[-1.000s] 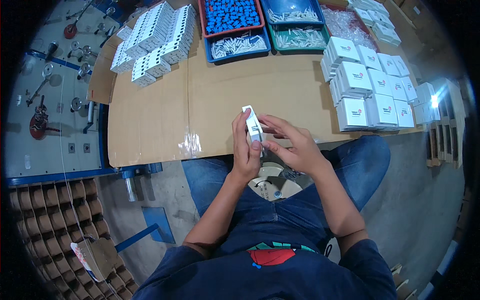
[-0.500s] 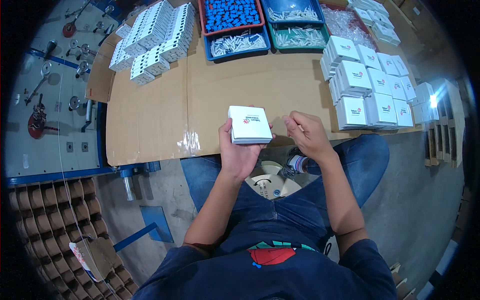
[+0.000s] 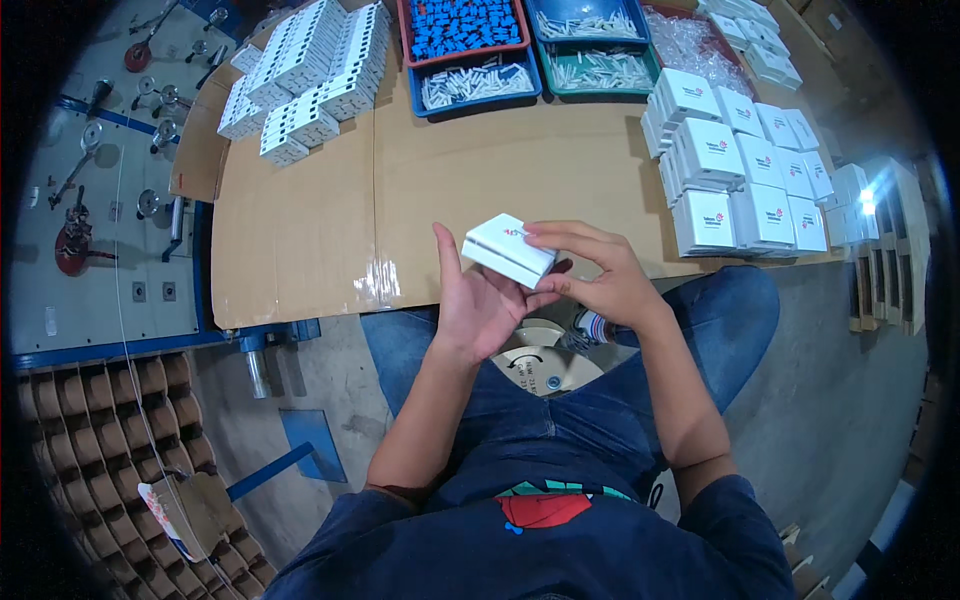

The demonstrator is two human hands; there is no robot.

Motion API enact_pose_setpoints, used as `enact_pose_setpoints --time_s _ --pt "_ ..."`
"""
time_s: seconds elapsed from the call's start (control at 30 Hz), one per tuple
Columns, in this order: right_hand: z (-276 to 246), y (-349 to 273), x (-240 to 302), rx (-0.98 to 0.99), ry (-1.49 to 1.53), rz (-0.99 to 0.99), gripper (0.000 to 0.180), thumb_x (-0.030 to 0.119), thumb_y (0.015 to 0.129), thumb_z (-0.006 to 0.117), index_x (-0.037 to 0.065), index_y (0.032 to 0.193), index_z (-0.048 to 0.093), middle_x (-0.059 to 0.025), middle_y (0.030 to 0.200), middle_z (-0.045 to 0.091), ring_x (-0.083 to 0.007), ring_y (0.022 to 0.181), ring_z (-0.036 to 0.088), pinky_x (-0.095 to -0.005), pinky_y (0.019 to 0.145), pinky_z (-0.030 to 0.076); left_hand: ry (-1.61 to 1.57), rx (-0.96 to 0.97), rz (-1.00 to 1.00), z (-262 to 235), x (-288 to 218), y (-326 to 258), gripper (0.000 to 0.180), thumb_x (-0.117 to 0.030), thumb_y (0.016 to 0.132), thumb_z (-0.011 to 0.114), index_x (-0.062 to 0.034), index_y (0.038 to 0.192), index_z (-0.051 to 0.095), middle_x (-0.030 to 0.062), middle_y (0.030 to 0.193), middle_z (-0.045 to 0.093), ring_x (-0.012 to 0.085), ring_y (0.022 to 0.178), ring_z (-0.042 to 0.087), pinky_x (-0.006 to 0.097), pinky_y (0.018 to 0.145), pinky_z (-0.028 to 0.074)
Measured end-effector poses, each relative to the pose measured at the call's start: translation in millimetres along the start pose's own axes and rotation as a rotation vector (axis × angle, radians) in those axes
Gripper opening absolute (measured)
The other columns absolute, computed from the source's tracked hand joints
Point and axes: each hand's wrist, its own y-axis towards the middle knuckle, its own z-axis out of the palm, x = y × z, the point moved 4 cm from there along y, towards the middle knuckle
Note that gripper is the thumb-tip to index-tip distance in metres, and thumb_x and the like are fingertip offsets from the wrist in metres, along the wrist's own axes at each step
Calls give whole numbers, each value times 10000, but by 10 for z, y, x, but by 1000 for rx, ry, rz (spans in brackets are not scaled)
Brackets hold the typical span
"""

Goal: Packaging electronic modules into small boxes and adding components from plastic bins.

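A small square white plastic box (image 3: 500, 247) with a printed logo is tilted above the near edge of the cardboard-covered table. My right hand (image 3: 600, 272) grips it by its right side, fingers on top and thumb below. Under the box, my left hand (image 3: 478, 310) lies palm up with its thumb stretched away from the box; some of its fingers are hidden behind the box. Stacks of similar white boxes with the same logo (image 3: 765, 215) stand on the table to the right of my hands.
At the back left are stacked white parts with dark openings (image 3: 300, 85). Along the back stand a red tray (image 3: 462, 57) of blue pieces, a blue tray (image 3: 478, 107) and a green tray (image 3: 600, 96) of white plugs, and clear plastic bags (image 3: 695, 45). Cardboard (image 3: 300, 230) covers the table.
My right hand has come in from the right and taken hold of the white box. The box is turned and tilted, and my left thumb has come off it.
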Motion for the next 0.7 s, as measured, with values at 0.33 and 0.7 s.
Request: enact_pose_setpoints --time_s 0.33,0.7 --pt "24 -2 4 -90 -107 17 570 277 756 896 54 1221 654 -145 1413 620 -313 1282 618 -377 1016 509 219 -104 11 18 188 78 814 -772 1010 298 -89 1419 471 160 1230 649 256 1134 647 388 965 518" --pt "93 -2 53 -5 -184 -39 759 490 916 720 38 1488 509 -206 1385 521 -360 1252 565 -399 1056 461 243 -163 57 271 276 39 788 -731 1035 267 -135 1537 381 117 1433 533 261 1338 537 453 1121 444"
